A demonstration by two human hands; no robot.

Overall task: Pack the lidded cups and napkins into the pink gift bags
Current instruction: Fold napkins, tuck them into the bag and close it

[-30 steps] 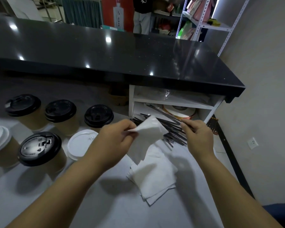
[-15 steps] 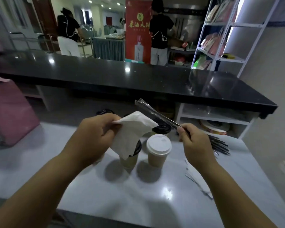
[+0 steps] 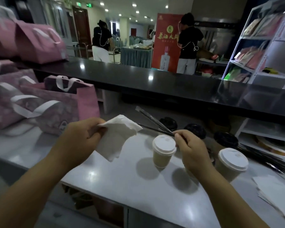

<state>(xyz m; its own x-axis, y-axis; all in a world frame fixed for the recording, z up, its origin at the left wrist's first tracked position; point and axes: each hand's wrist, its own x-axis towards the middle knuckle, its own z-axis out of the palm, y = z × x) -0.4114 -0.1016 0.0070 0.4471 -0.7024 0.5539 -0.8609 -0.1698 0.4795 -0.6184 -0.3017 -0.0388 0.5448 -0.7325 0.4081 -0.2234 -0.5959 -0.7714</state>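
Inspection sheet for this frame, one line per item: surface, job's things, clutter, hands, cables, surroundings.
surface: pale glossy counter showing light reflections.
job's things: pink gift bags at left, the nearest one open; two white-lidded cups upright; three black-lidded cups behind them; napkin stack at far right.
clutter: pile of dark straws at right.
grippers: left hand pinches a napkin; right hand pinches wrapped straws above the cups.
cables: white cords on the two people behind.
surroundings: black bar top, red banner, white shelf rack.
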